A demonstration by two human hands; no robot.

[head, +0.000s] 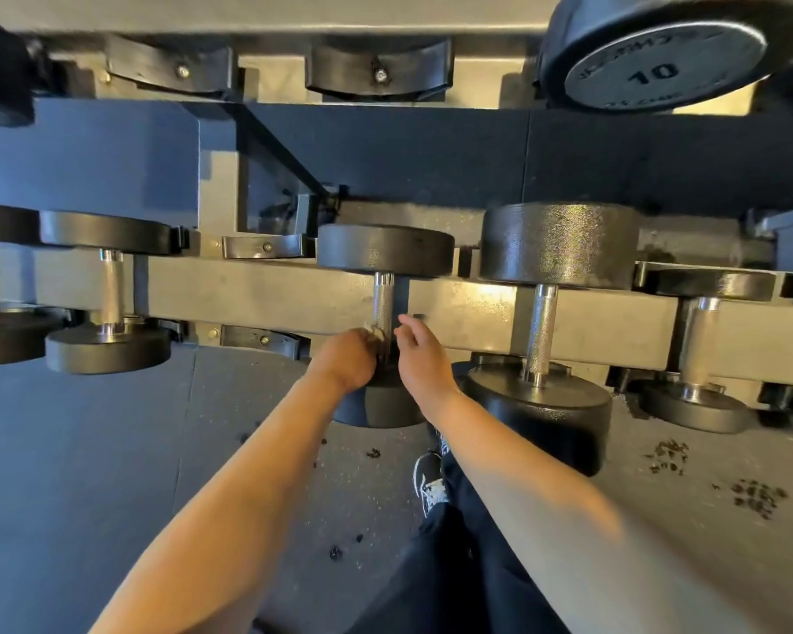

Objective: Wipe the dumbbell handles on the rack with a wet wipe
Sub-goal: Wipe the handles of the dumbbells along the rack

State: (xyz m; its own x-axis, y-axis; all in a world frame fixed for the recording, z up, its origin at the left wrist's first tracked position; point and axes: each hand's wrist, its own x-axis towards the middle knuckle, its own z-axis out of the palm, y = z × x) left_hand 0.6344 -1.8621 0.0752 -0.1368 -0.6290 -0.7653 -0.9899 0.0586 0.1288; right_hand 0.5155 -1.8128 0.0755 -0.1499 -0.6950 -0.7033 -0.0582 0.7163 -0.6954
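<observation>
The left hand (346, 359) is curled around a crumpled pale wet wipe (372, 332), pressing it against the lower end of a dumbbell handle (382, 304), just above the near weight head. The right hand (420, 354) hovers just beside the same handle on its other side, fingers loosely bent and holding nothing; whether its fingertips touch the metal cannot be told.

The handle is a bright knurled steel bar, standing lengthwise away from the viewer between two black round heads. This middle dumbbell (385, 249) lies on the lower tier of the rack (271, 290), across a grey beam, with its near head partly hidden under both wrists.

To its right sits a larger dumbbell (555, 244) with a speckled black head and a similar knurled bar, and further right a smaller one (701, 340) with a thicker smooth sleeve. To the left, past an unfilled black cradle (262, 247), two more dumbbells (108, 286) rest on the same beam. On the upper tier a black head marked "10" (660, 57) shows at top right, beside unfilled cradles.

Below lie the dark speckled floor (111, 473) with scattered black crumbs (751, 496), dark trousers and a black-and-white shoe (429, 480).
</observation>
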